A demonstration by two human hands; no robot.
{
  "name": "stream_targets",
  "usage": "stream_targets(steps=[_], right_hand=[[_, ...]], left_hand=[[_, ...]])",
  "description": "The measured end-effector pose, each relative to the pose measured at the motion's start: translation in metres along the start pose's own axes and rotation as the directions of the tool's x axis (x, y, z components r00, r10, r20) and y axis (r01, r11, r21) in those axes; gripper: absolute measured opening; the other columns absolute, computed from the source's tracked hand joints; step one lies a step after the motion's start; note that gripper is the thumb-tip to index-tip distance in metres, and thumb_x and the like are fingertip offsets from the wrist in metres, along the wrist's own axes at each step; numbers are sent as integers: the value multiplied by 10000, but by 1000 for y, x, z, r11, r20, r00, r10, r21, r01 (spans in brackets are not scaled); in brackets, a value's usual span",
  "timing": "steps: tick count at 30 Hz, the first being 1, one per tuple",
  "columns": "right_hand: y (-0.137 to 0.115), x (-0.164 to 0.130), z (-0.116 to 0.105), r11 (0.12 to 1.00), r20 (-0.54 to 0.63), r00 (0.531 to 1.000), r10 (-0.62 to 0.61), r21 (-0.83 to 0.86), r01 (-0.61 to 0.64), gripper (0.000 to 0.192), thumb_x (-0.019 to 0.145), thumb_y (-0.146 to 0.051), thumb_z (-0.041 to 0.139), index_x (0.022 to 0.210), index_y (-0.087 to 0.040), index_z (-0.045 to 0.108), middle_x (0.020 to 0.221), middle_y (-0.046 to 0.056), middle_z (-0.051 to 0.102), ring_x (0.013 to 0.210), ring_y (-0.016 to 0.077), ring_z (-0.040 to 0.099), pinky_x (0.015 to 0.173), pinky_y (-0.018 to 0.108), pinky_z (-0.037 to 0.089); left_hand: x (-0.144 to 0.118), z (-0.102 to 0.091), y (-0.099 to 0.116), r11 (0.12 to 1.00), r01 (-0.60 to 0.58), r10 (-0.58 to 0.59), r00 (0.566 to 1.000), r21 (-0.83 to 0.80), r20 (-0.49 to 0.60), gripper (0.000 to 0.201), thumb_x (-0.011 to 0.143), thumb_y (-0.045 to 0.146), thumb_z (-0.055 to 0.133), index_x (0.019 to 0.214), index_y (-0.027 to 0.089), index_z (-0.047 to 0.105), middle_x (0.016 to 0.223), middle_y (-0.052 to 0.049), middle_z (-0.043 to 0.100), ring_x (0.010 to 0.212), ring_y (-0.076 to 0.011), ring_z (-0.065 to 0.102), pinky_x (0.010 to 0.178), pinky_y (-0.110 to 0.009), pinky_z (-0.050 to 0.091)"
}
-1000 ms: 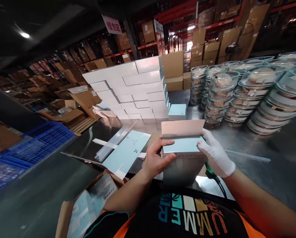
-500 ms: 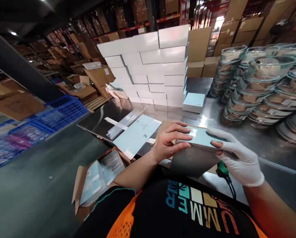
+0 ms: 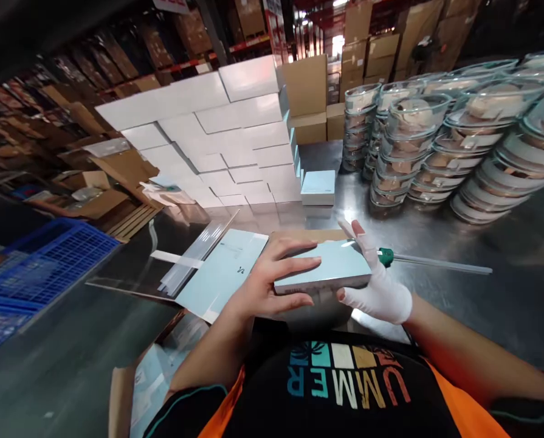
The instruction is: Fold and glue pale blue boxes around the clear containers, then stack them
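Observation:
I hold a closed pale-blue box (image 3: pixel 329 267) level above the steel table (image 3: pixel 481 304), right in front of my chest. My left hand (image 3: pixel 272 280), bare, grips its left end with fingers spread over the lid. My right hand (image 3: pixel 376 286), in a white glove, cups the box's right end from beneath. A flat unfolded pale-blue carton blank (image 3: pixel 221 274) lies just left of my left hand, beside a bundle of clear strips (image 3: pixel 194 258).
A wall of stacked white boxes (image 3: pixel 226 134) stands at the back, with one pale-blue box (image 3: pixel 318 185) at its foot. Stacks of clear lidded bowls (image 3: pixel 436 134) fill the right. A green-handled rod (image 3: pixel 431 261) lies on the table. Blue crates (image 3: pixel 39 261) sit at left.
The box's lid flap stood open a second ago; now it is shut. Both hands have lifted the box and turned it flat, and the green-handled rod has come into view.

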State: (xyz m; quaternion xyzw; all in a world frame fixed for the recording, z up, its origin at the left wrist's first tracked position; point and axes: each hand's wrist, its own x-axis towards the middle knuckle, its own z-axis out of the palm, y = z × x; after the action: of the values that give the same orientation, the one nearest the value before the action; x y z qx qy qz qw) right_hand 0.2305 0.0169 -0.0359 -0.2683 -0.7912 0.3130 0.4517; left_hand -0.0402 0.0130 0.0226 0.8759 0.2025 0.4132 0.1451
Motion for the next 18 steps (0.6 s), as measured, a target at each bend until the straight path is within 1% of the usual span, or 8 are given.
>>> stream_targets(steps=[3, 5, 7, 9, 11, 13, 16, 18], right_hand=[[-5, 0, -1, 1000, 22, 1000, 0, -10, 1, 1194, 974, -590, 719, 1749, -282, -135, 1558, 192, 568, 1274, 267, 694, 1152, 451, 540], [-7, 2, -4, 997, 17, 999, -43, -60, 44, 1145, 979, -544, 732, 1757, -291, -69, 1613, 197, 507, 1406, 291, 616, 1201, 477, 497], [-9, 5, -9, 986, 9, 991, -133, -99, 133, 999, 984, -485, 748, 1746, -314, 125, 1689, 194, 410, 1572, 319, 441, 1250, 527, 436], [-11, 8, -13, 969, 4, 974, -225, -99, 225, 709, 1003, -415, 739, 1623, -320, 409, 1729, 179, 355, 1619, 323, 366, 1252, 546, 426], [-15, 12, -15, 950, -12, 953, -304, -80, 302, 408, 1036, -348, 698, 1430, -307, 597, 1688, 164, 433, 1551, 296, 472, 1207, 520, 478], [-21, 16, -13, 925, -25, 927, -375, -77, 372, 254, 1063, -304, 652, 1316, -297, 665, 1558, 145, 586, 1435, 256, 581, 1149, 484, 527], [-28, 26, -9, 890, -4, 895, -446, -113, 442, 203, 1094, -329, 592, 1245, -268, 712, 1408, 136, 704, 1378, 233, 603, 1135, 460, 529], [-29, 39, -12, 864, 125, 872, -474, -128, 488, 287, 1121, -405, 513, 1199, -241, 735, 1435, 152, 695, 1364, 231, 613, 1139, 443, 523]], left_hand=[[1, -1, 3, 1000, 1, -1, 1000, 17, 22, 588, 937, 447, 803, 1498, 345, 658, 1499, -159, 671, 1298, -349, 671, 1093, -531, 546], [1, -1, 2, 1000, -7, 6, 1000, 22, 29, 573, 954, 426, 785, 1505, 347, 653, 1499, -158, 672, 1294, -346, 670, 1087, -528, 547], [0, -1, 0, 1000, -21, 20, 999, 22, 34, 568, 962, 412, 777, 1512, 348, 649, 1499, -161, 672, 1292, -344, 669, 1081, -527, 551], [-1, -4, -3, 999, -32, 31, 999, 25, 38, 563, 966, 400, 775, 1513, 352, 649, 1494, -165, 677, 1282, -341, 671, 1069, -525, 561], [0, -10, -6, 999, -44, 43, 997, 30, 58, 570, 964, 399, 782, 1516, 366, 644, 1483, -161, 690, 1281, -338, 669, 1054, -522, 574], [5, -18, -4, 998, -49, 44, 993, 45, 112, 578, 954, 388, 798, 1510, 383, 643, 1478, -146, 700, 1310, -335, 660, 1065, -518, 578], [21, -30, 10, 994, 12, -38, 970, 109, 241, 549, 940, 335, 811, 1471, 361, 671, 1510, -136, 676, 1363, -334, 649, 1103, -487, 570], [34, -34, 25, 986, 69, -117, 938, 155, 326, 553, 918, 314, 816, 1453, 337, 677, 1514, -137, 663, 1334, -338, 668, 1077, -448, 588]])
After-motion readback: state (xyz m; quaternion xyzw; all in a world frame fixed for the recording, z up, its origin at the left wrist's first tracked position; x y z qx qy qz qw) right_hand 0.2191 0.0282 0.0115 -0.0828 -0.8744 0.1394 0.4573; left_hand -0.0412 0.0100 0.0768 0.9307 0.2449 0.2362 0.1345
